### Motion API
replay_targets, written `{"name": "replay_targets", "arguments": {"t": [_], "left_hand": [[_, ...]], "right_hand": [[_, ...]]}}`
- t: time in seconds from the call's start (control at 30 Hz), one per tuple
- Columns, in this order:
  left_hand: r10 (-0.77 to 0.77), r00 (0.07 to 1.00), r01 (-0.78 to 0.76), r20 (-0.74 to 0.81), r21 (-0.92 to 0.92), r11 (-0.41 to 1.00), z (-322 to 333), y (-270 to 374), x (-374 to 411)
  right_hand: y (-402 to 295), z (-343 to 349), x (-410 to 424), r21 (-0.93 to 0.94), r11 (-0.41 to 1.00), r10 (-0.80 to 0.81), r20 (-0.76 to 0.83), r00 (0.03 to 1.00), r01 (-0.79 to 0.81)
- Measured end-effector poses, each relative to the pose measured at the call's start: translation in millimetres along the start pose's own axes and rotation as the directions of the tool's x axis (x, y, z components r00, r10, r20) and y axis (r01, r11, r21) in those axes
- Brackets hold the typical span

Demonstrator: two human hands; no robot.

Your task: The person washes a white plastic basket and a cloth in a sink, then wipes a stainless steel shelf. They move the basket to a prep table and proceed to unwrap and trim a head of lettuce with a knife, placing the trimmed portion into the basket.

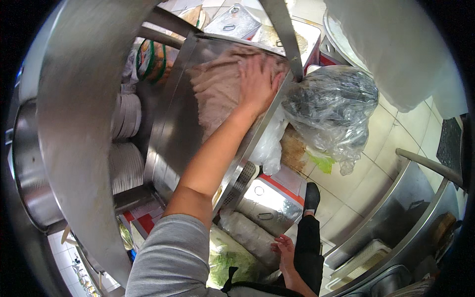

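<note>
My left hand (258,83) lies flat on a crumpled pinkish-beige cloth (219,89), fingers spread and palm down. The cloth is bunched at the far end of a stainless-steel shelf (174,122) with raised edges, and its outline is blurred there. My left forearm reaches across the shelf and hides part of it. Low in the picture, my right hand (285,247) hangs with loosely bent fingers and nothing visible in it. It is nearest to a clear plastic-wrapped roll (250,234), beside a plastic bag of leafy greens (230,256); whether it touches the roll cannot be told.
Stacked white plates (126,167) stand left of the shelf, below a curved steel edge (78,122). On the right are a dark-filled plastic bag (330,100), a steel-lidded container (267,204) and the tiled floor (374,185). A steel rack (389,211) stands at lower right.
</note>
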State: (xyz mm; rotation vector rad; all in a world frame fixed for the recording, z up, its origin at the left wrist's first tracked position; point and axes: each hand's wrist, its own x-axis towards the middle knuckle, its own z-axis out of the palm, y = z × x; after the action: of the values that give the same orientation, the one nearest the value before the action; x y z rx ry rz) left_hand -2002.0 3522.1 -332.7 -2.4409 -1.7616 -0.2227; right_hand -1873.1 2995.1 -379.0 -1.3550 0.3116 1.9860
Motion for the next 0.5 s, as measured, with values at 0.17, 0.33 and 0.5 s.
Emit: {"name": "replay_targets", "arguments": {"t": [0.17, 0.33, 0.5], "left_hand": [[0.263, 0.954, -0.243, 0.143, -0.142, 0.960, -35.3, -26.2, -87.4], [-0.023, 0.945, 0.026, 0.325, -0.005, 1.000, -85.3, -41.2, -242.7], [-0.222, 0.933, 0.227, 0.283, 0.017, 0.974, -89.4, -65.4, -271.4]], "right_hand": [[10.4, -5.0, -0.5, -0.023, 0.996, -0.088, 0.008, 0.996, 0.088], [11.3, -5.0, -1.0, -0.027, 0.992, -0.126, 0.019, 0.992, 0.126], [7.0, -7.7, -1.4, 0.025, 0.991, -0.131, 0.064, 0.989, 0.130]]}}
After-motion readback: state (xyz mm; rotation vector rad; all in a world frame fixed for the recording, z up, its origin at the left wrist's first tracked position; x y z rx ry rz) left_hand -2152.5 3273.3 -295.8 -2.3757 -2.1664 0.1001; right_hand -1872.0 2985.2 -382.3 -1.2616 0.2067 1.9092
